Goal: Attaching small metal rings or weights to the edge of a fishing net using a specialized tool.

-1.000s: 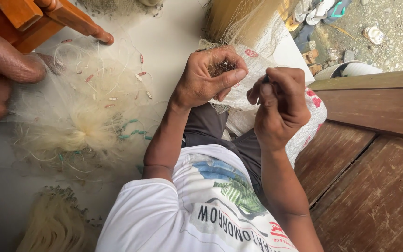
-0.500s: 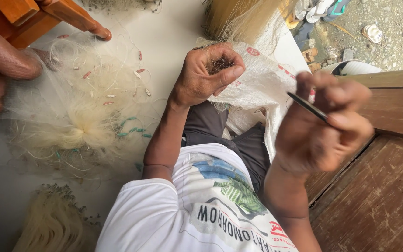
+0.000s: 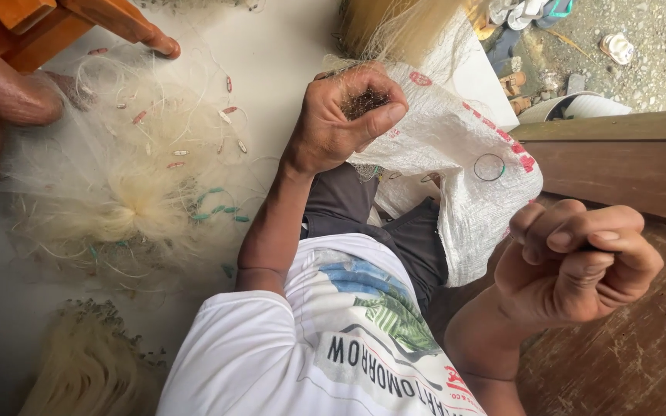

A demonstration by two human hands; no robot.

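The person wears a white short-sleeved cotton T-shirt (image 3: pixel 271 354) with a blue, green and black printed picture on the front, and dark grey trousers (image 3: pixel 395 231). Both forearms are bare.

Pale floor (image 3: pixel 287 46), wooden planks (image 3: pixel 626 169) (brown, worn), gravel ground (image 3: pixel 657 69) beyond, daylight.

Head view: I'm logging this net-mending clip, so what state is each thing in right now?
Left hand: closed, pinching a dark bunch of netting.
Right hand: closed in a fist around a thin dark tool, raised near the camera.
White woven sack: draped over the lap, crumpled.
Fishing net: heaped loose on the floor, small floats scattered through it.
Wooden chair leg: standing on the net's edge.
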